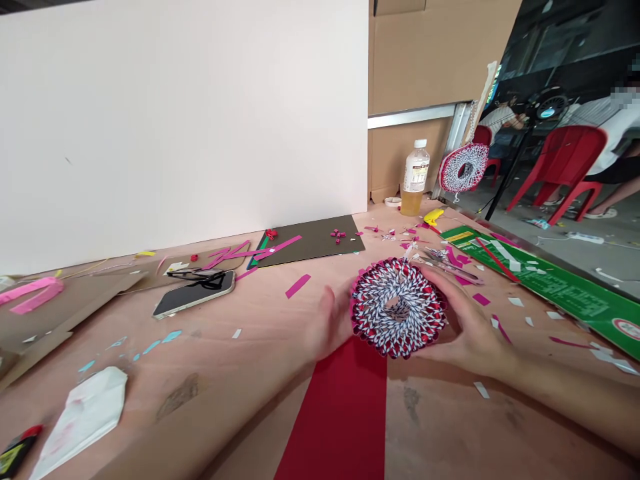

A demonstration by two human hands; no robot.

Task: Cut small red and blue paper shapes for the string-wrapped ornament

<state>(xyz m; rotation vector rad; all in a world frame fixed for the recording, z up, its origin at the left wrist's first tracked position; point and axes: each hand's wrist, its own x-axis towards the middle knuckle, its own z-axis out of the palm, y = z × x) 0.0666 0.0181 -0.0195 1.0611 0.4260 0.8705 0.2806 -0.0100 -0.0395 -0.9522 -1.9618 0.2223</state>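
Observation:
Between my two hands is a round ornament [370, 327] with a braided-looking white and dark pattern, red showing through and a hole in its middle. My left hand [330, 330] is at its left edge, thumb raised and the other fingers partly hidden behind it. Around the right edge curls my right hand [467, 330], gripping it with thumb and fingers. A wide red strip [345, 413] lies on the table [240, 413] beneath the ornament. Scissors [453, 269] lie just beyond my right hand among pink and white paper scraps.
A similar ornament [453, 172] hangs at the right by a drink bottle [414, 180]. Left lie a phone [193, 295], tissue [87, 413] and cardboard [65, 317]. A dark sheet [305, 247] and green board [545, 283] lie farther back. People sit beyond, near a red chair [565, 160].

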